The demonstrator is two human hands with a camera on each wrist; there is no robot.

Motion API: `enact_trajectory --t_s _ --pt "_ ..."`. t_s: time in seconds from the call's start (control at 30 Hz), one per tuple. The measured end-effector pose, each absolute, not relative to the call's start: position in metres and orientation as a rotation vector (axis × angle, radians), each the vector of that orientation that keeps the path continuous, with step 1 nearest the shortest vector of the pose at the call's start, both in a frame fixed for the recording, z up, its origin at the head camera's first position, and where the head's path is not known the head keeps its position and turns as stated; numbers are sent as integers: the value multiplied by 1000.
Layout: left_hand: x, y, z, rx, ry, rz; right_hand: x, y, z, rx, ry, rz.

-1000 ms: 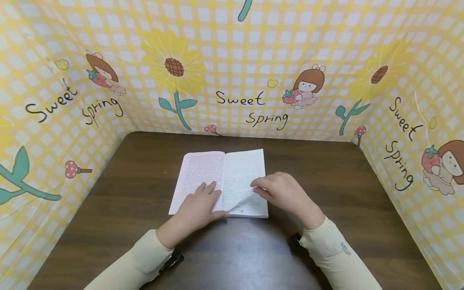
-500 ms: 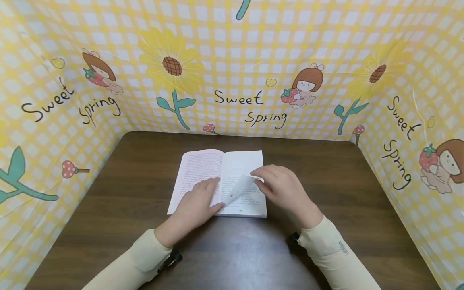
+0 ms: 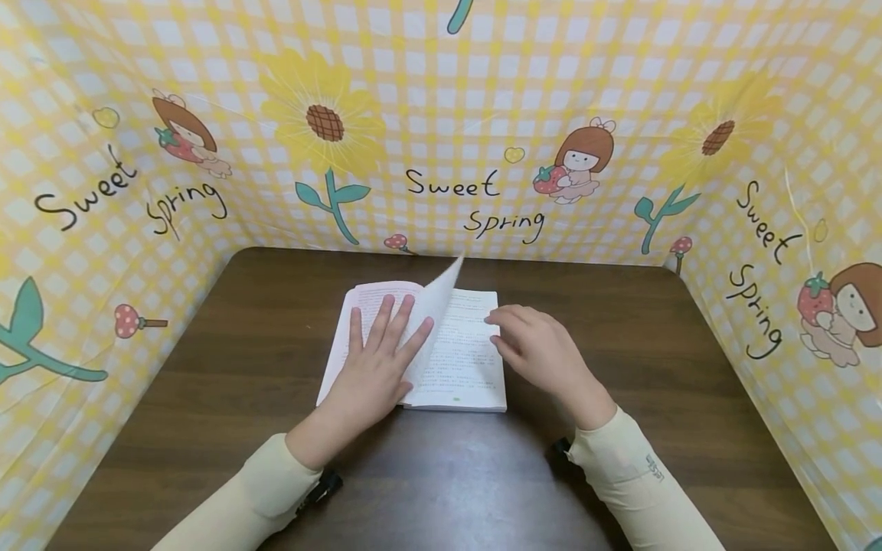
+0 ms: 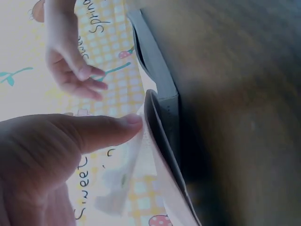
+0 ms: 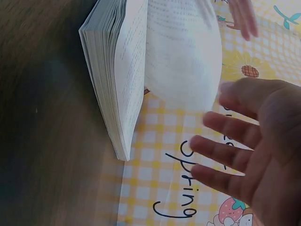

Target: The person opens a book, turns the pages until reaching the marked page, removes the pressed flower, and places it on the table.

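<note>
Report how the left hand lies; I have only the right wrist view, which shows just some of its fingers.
Observer: The head view shows the left hand back uppermost with fingers spread, mostly over the left page.
Operator: Give me that page's colour.
Observer: Pinkish, in the head view.
Operator: Now find the left thumb.
Observer: The left wrist view shows the left thumb stretched out, its tip beside the pages of the open book.
</note>
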State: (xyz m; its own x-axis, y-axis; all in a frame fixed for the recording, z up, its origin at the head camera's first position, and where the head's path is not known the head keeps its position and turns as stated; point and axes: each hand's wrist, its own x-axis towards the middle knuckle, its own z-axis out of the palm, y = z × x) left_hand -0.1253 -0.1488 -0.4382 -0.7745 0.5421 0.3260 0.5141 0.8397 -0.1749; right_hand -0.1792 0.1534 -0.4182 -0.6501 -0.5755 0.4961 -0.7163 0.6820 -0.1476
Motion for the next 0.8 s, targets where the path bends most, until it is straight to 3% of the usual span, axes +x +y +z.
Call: enact_trajectory --t_s 0.3,0.5,0.8 --pt "-129 -153 -437 -903 -2892 -187 -175 151 -423 1307 -2864 359" --pt "-128 -152 -436 -724 -3109 -262 -172 152 -427 1306 -3028 372" --pt "-128 -151 -436 -670 -3258 -363 -170 151 -427 1300 -3143 365"
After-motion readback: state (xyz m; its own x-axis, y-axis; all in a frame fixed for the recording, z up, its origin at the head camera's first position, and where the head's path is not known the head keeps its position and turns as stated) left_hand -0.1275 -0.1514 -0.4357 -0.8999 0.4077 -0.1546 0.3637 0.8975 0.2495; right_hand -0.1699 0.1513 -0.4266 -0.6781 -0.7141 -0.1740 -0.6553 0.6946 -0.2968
